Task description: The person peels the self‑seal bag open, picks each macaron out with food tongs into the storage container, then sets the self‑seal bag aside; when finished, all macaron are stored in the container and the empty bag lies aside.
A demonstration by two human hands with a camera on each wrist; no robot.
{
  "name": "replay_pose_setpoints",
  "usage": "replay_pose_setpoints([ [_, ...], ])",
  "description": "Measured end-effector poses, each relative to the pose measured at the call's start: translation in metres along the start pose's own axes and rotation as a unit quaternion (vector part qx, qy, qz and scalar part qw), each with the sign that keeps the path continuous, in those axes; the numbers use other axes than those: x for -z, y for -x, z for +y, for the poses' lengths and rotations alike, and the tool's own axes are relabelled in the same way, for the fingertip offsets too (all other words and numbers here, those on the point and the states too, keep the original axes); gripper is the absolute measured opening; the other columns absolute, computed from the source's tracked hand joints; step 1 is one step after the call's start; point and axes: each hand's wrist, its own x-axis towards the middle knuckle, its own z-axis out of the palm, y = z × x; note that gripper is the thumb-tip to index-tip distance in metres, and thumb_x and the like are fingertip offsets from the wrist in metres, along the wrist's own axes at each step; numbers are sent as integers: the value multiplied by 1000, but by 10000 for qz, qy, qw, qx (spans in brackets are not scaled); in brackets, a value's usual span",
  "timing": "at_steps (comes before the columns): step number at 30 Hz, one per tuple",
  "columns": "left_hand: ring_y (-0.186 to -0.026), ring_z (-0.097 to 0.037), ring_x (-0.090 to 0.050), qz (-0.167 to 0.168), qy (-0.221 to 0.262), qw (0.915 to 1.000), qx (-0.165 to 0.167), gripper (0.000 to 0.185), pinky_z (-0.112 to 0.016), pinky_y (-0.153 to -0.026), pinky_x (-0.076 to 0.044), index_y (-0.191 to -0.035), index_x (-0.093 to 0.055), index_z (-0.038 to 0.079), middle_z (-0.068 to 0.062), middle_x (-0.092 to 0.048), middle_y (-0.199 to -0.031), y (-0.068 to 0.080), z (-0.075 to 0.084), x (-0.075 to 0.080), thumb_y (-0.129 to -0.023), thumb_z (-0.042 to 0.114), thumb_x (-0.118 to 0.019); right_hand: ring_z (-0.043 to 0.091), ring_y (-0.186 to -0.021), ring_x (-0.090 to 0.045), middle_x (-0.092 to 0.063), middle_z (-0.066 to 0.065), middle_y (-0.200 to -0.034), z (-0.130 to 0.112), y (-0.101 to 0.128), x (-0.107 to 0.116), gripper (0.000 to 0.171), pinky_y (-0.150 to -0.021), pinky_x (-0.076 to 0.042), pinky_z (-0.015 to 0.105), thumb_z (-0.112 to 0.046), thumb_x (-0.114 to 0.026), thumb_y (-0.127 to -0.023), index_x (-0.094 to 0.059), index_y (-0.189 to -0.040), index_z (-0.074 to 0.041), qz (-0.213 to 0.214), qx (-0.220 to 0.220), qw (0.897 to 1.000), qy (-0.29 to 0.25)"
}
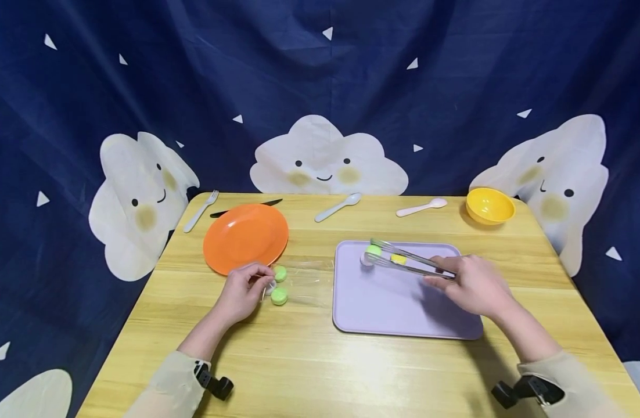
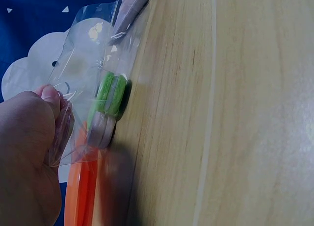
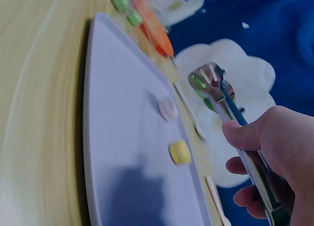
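My left hand (image 1: pixel 243 292) pinches the edge of a clear plastic bag (image 1: pixel 312 283) lying on the table. Inside it, by my fingers, are green macarons (image 1: pixel 279 296) and a pale macaron (image 2: pixel 100 130). In my right hand (image 1: pixel 477 284) is a pair of metal tongs (image 1: pixel 419 266), held over the lilac tray (image 1: pixel 393 313). Between the tong heads sits another green macaron (image 3: pixel 208 102), raised above the tray in the right wrist view. On the tray lie a pale pink macaron (image 3: pixel 168 109) and a yellow macaron (image 3: pixel 180 152), near its far edge.
An orange plate (image 1: pixel 244 238) stands just beyond my left hand, partly over a black knife (image 1: pixel 272 202). Along the back edge are a fork (image 1: pixel 201 212), a grey-blue spoon (image 1: pixel 337 208), a pink spoon (image 1: pixel 420 208) and a yellow bowl (image 1: pixel 489 206). A dark blue curtain (image 1: pixel 320 75) hangs behind.
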Motion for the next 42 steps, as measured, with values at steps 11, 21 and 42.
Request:
replay_pose_setpoints([
  [11,-88,-16,-71,-53,-28,9999,143,19,-27,-75,-60,-98,-75,6,0,-73,-95,3,0,2,-95,-12,-72,14,-56,-45,-45,-16,-52,45,32,20,50,-47,-33,35,-38,-87,-88,-78,-126,-8,108,-775,9965,290],
  [21,-86,-16,-71,-16,-6,10000,69,16,-27,-75,-61,-98,-75,2,-1,-73,-93,5,-1,4,-94,-13,-72,20,-58,-49,-42,-16,-48,71,53,20,44,-46,-31,36,-38,-86,-88,-80,-120,-8,115,-1067,9931,483],
  [42,-86,-17,-71,22,13,10000,-43,21,-30,-73,-61,-98,-75,7,0,-74,-95,0,2,1,-93,-13,-73,0,-52,-44,-52,-22,-62,28,32,4,42,-50,-35,29,-36,-93,-81,-82,-115,-15,305,-314,9990,125],
])
